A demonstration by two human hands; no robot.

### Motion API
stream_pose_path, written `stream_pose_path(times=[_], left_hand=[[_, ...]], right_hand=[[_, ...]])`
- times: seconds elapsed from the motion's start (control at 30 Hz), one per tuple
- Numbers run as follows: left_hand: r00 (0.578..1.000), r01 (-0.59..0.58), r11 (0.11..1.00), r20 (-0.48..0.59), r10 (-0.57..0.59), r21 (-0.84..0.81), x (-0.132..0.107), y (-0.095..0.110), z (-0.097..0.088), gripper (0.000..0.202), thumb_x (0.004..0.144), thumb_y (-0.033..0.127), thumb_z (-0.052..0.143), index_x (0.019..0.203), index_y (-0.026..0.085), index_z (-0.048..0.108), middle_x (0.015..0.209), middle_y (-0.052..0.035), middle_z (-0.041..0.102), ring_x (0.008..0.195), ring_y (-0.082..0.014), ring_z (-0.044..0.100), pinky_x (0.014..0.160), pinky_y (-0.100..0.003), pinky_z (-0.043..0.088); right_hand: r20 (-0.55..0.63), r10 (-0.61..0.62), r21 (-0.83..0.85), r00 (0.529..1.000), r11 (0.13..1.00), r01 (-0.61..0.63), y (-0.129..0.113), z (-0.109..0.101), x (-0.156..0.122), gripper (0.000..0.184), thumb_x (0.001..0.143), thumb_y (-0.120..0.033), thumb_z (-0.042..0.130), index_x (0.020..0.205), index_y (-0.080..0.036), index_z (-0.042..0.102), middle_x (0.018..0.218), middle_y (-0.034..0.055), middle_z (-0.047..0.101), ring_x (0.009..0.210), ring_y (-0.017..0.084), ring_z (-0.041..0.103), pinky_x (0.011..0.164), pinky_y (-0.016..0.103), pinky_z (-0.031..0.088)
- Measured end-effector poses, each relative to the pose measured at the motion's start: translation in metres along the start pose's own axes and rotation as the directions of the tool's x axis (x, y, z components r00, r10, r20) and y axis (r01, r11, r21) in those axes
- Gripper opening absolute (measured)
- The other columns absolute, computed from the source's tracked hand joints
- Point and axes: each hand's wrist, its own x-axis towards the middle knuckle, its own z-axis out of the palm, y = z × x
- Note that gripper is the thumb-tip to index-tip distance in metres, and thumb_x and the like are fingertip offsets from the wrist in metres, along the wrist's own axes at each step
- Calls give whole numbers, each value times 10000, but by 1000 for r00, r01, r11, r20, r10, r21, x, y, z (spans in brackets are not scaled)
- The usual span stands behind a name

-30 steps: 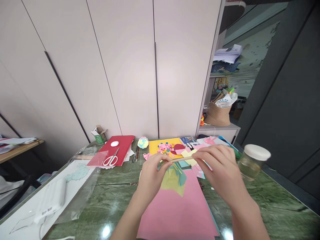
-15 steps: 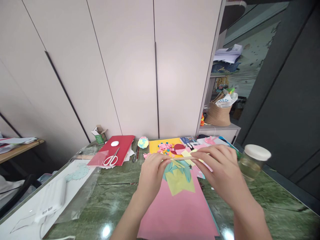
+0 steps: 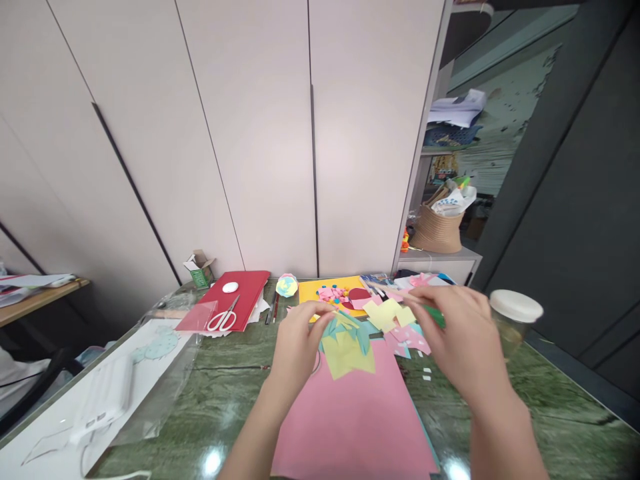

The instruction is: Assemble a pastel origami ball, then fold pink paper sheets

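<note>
My left hand (image 3: 300, 340) is closed in a pinch on the upper edge of a yellow and teal paper cutout (image 3: 349, 353) with pointed ends, which hangs over a pink sheet (image 3: 350, 427). To its right, my right hand (image 3: 457, 330) grips a thin pale stick (image 3: 393, 291) that points up and left, apart from the cutout. Loose yellow paper pieces (image 3: 387, 313) and pink paper scraps (image 3: 405, 341) lie between the hands on the table.
Scissors (image 3: 223, 320) rest on a red folder (image 3: 240, 287) at left. A yellow sheet (image 3: 307, 291) with small pieces lies at the back. A lidded jar (image 3: 515, 310) stands right of my right hand. A white power bank (image 3: 103, 393) is at lower left.
The stick was level between both hands; my right hand has drawn it away from the cutout and tilted it. My left hand keeps the cutout, which has shifted slightly left.
</note>
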Motion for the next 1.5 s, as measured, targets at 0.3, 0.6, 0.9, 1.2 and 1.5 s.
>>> stream_pose_path(times=[0.3, 0.6, 0.9, 1.2, 1.5], left_hand=[[978, 177, 855, -11, -209, -488, 8, -13, 8, 127, 760, 286, 608, 793, 164, 610, 773, -25, 641, 756, -153, 596, 683, -241, 456], [942, 247, 633, 28, -335, -734, 12, -12, 9, 205, 713, 343, 672, 768, 157, 605, 621, 27, 597, 534, -88, 530, 501, -184, 411], [933, 286, 543, 100, -346, -789, 9, -8, 3, 186, 655, 288, 734, 747, 152, 648, 668, 4, 674, 597, -100, 594, 570, -194, 449], [958, 241, 657, 65, -281, -714, 8, -9, 0, 159, 605, 255, 758, 636, 152, 641, 665, -22, 675, 639, -138, 608, 649, -263, 481], [951, 266, 643, 84, -299, -718, 6, -4, 3, 161, 561, 256, 772, 585, 153, 650, 614, -5, 653, 608, -128, 587, 612, -253, 475]], right_hand=[[652, 54, 538, 756, 669, -512, -15, 18, 8, 313, 825, -376, 520, 1111, -250, 514, 1093, 38, 594, 567, 86, 478, 511, 233, 380], [722, -105, 633, 683, 499, -593, -30, 38, 0, 671, 655, -213, 699, 1258, -303, 420, 1151, 58, 560, 741, 108, 528, 507, 204, 380], [709, -33, 653, 704, 406, -639, -32, 35, 3, 420, 704, -330, 684, 1095, -240, 559, 1017, 21, 601, 489, 33, 311, 448, 208, 289], [671, -9, 672, 742, 430, -603, -23, 22, 5, 260, 726, -372, 662, 930, -215, 624, 784, -3, 597, 478, 56, 221, 437, 240, 207], [658, 41, 676, 752, 410, -613, -16, 22, 0, 244, 696, -371, 693, 883, -231, 622, 515, -89, 215, 474, 78, 189, 448, 242, 153]])
